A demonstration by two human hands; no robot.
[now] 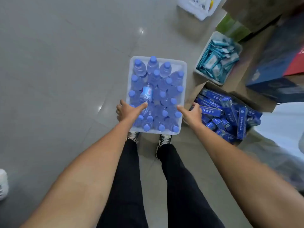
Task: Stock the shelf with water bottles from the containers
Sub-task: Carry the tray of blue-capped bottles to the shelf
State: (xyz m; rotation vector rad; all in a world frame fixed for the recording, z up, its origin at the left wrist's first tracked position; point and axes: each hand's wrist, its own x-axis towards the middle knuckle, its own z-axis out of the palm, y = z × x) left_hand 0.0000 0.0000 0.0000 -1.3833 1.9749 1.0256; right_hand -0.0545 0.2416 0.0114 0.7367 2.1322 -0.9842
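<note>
A person stands over a clear plastic tub (176, 62) of blue-capped water bottles (153, 63) on the tiled floor (65, 79), both arms reaching down. The left hand (130, 111) has its grip spread, forefinger stretched toward a bottle lying on its side (145, 94) atop the upright ones. The right hand (191, 113) hangs loosely open at the tub's right edge, holding nothing, just beside a box of blue cartons (227, 112).
</note>
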